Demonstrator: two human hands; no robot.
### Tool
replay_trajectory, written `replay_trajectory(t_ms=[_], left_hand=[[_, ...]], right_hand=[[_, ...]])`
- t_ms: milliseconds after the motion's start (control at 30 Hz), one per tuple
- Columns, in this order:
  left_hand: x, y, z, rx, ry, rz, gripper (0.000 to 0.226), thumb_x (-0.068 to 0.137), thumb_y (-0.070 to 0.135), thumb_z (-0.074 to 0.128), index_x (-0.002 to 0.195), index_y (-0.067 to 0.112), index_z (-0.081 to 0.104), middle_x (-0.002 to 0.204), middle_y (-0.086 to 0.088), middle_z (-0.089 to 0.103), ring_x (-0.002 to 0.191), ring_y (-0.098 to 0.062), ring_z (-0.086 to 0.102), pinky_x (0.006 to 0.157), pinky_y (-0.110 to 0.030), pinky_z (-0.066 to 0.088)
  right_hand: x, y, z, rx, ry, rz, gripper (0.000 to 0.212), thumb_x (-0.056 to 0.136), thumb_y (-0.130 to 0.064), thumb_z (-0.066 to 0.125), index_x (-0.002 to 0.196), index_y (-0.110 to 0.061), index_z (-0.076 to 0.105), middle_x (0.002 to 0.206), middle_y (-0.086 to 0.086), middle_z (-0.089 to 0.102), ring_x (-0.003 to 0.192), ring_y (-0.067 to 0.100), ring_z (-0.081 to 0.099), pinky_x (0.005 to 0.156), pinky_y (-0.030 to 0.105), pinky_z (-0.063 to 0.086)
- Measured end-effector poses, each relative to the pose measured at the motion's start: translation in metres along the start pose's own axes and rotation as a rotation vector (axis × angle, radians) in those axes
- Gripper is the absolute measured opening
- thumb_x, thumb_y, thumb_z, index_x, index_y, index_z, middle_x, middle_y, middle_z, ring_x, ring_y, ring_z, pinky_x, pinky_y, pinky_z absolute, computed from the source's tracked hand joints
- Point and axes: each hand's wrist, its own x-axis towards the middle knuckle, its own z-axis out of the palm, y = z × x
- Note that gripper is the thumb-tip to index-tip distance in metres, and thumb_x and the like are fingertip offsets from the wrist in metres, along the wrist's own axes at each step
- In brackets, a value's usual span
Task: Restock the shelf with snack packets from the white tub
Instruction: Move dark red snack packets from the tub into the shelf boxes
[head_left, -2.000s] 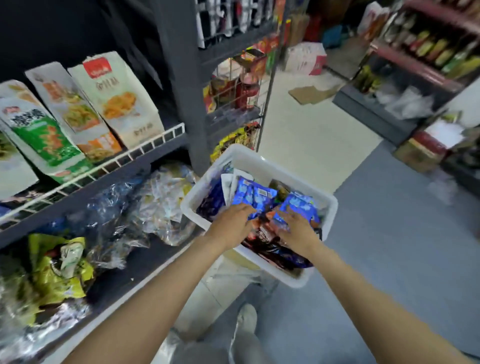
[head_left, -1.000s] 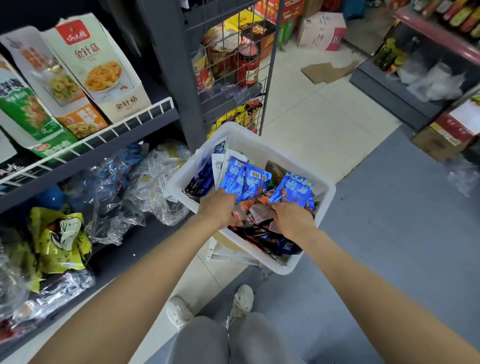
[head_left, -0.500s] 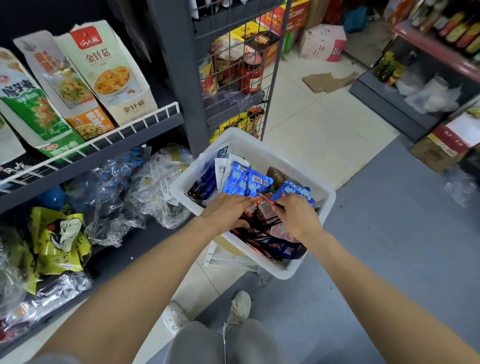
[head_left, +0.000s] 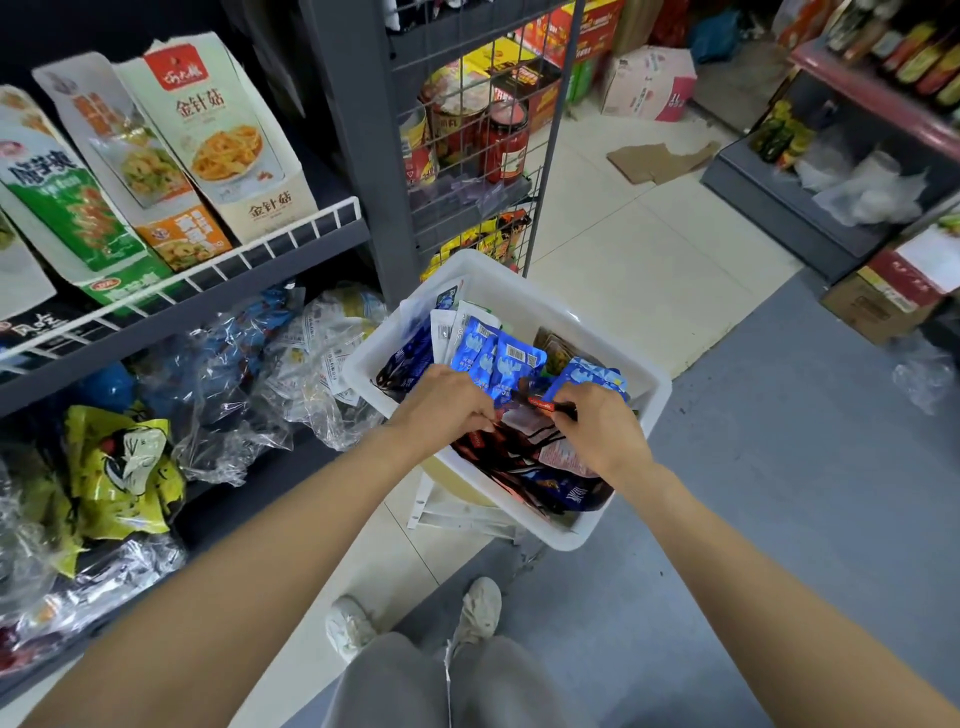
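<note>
A white tub (head_left: 524, 306) stands on a low white stool beside the grey shelf (head_left: 291, 254). It holds several snack packets: blue ones (head_left: 511, 358) upright at the back, dark red and black ones (head_left: 514, 457) lying in front. Both my hands are inside the tub. My left hand (head_left: 447, 405) has its fingers curled round the dark packets. My right hand (head_left: 597, 426) pinches a small dark red packet (head_left: 540, 400) at its top edge, lifted a little above the pile.
The upper shelf carries tall cream and green snack boxes (head_left: 223, 140). The lower shelf (head_left: 249, 478) holds clear bags (head_left: 228, 374) and yellow packets (head_left: 119, 467). A wire rack with jars (head_left: 506, 137) stands behind the tub. My shoes (head_left: 478, 608) are below it. Cartons lie at right.
Both hands have shifted from the blue packets down to the dark ones in front. My right hand now pinches a small dark red packet, raised slightly.
</note>
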Motion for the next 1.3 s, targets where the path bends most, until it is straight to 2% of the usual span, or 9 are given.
replay_trajectory(t_ms=[167, 300, 400, 533, 667, 767, 900, 1067, 1300], left_hand=[[-0.024, -0.011, -0.035, -0.457, 0.241, -0.281, 0.012, 0.091, 0.025, 0.059, 0.090, 0.016, 0.067, 0.082, 0.002, 0.068, 0.077, -0.017, 0.060, 0.074, -0.032, 0.045], [-0.046, -0.024, -0.066, -0.423, 0.399, -0.355, 0.012, 0.095, 0.024, 0.052, 0.095, 0.016, 0.062, 0.084, -0.001, 0.067, 0.078, -0.020, 0.059, 0.066, -0.031, 0.039], [-0.072, -0.034, -0.091, -0.433, 0.494, -0.390, 0.014, 0.096, 0.022, 0.051, 0.099, 0.016, 0.063, 0.088, 0.000, 0.068, 0.082, -0.018, 0.061, 0.070, -0.031, 0.042], [-0.126, -0.058, -0.127, -0.417, 0.658, -0.506, 0.014, 0.094, 0.023, 0.055, 0.104, 0.017, 0.062, 0.093, 0.002, 0.067, 0.093, -0.015, 0.061, 0.077, -0.025, 0.041], [-0.192, -0.092, -0.162, -0.397, 0.803, -0.644, 0.008, 0.091, 0.025, 0.060, 0.097, 0.021, 0.062, 0.093, 0.004, 0.067, 0.102, -0.015, 0.061, 0.092, -0.033, 0.046], [-0.246, -0.119, -0.189, -0.343, 0.894, -0.691, 0.008, 0.090, 0.022, 0.061, 0.094, 0.017, 0.066, 0.080, 0.012, 0.062, 0.087, -0.009, 0.061, 0.078, -0.023, 0.044], [-0.314, -0.169, -0.217, -0.240, 0.965, -0.758, 0.014, 0.089, 0.022, 0.062, 0.099, 0.015, 0.070, 0.088, 0.008, 0.067, 0.084, -0.010, 0.062, 0.077, -0.025, 0.048], [-0.377, -0.236, -0.245, -0.156, 1.041, -0.775, 0.011, 0.089, 0.020, 0.062, 0.096, 0.016, 0.070, 0.090, 0.001, 0.072, 0.081, -0.018, 0.067, 0.076, -0.034, 0.051], [-0.402, -0.310, -0.272, -0.084, 0.997, -0.751, 0.009, 0.090, 0.024, 0.061, 0.095, 0.018, 0.067, 0.087, 0.005, 0.070, 0.080, -0.015, 0.065, 0.072, -0.033, 0.053]], right_hand=[[0.004, -0.020, -0.009, 0.058, 0.115, -0.075, 0.019, 0.092, -0.023, 0.056, 0.105, -0.016, 0.069, 0.103, 0.007, 0.063, 0.095, 0.025, 0.057, 0.067, 0.032, 0.044], [0.012, -0.051, -0.028, 0.187, 0.150, -0.153, 0.012, 0.091, -0.014, 0.054, 0.090, -0.009, 0.065, 0.077, 0.010, 0.061, 0.071, 0.029, 0.053, 0.061, 0.034, 0.039], [0.021, -0.081, -0.041, 0.345, 0.107, -0.193, 0.013, 0.092, -0.008, 0.052, 0.082, -0.005, 0.060, 0.064, 0.001, 0.050, 0.059, 0.020, 0.042, 0.057, 0.027, 0.030], [0.032, -0.141, -0.052, 0.413, 0.120, -0.358, 0.008, 0.091, -0.011, 0.055, 0.086, -0.009, 0.061, 0.070, 0.000, 0.056, 0.061, 0.014, 0.046, 0.058, 0.015, 0.033], [0.034, -0.221, -0.053, 0.478, 0.105, -0.563, 0.008, 0.092, -0.013, 0.055, 0.091, -0.018, 0.061, 0.074, -0.001, 0.060, 0.065, 0.015, 0.051, 0.064, 0.031, 0.041], [0.029, -0.292, -0.047, 0.478, 0.063, -0.693, 0.010, 0.094, -0.014, 0.053, 0.095, -0.021, 0.061, 0.082, -0.001, 0.064, 0.074, 0.020, 0.059, 0.069, 0.033, 0.046], [0.023, -0.383, -0.030, 0.359, 0.092, -0.785, 0.018, 0.094, -0.016, 0.054, 0.108, -0.013, 0.066, 0.088, -0.005, 0.065, 0.075, 0.012, 0.058, 0.065, 0.011, 0.043], [0.017, -0.473, -0.007, 0.349, 0.134, -0.853, 0.022, 0.092, -0.013, 0.057, 0.110, -0.014, 0.070, 0.105, 0.001, 0.070, 0.094, 0.012, 0.063, 0.080, 0.021, 0.046], [0.032, -0.537, 0.018, 0.391, 0.107, -0.831, 0.021, 0.092, -0.019, 0.057, 0.108, -0.018, 0.070, 0.100, -0.002, 0.071, 0.091, 0.009, 0.064, 0.077, 0.023, 0.051]])
